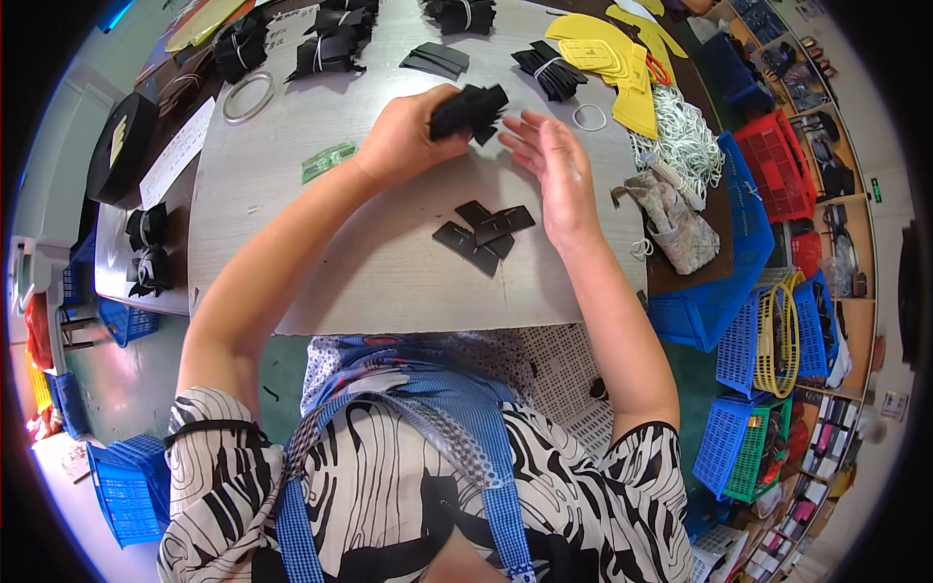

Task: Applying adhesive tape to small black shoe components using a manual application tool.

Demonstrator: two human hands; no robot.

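My left hand (410, 136) is wrapped around a thick stack of small black pieces (470, 113), held above the grey table (389, 262). My right hand (559, 170) is raised just right of the stack, fingers apart and nothing in it. Nearer to me, several loose black rectangular pieces (468, 249) lie overlapping on the tabletop, some with a small slit. Beyond my hands rests a pile of flat dark strips (434, 60). To its right is a black bundle (549, 71) tied with a white band, and a loose white elastic band (589, 118) lies close by.
More tied black bundles (326, 55) line the far side. A tape roll (249, 97) and a green packet (328, 162) lie left. At right are yellow templates (588, 55), a heap of white elastic bands (677, 146), a cloth bundle (683, 231) and a blue crate (714, 301).
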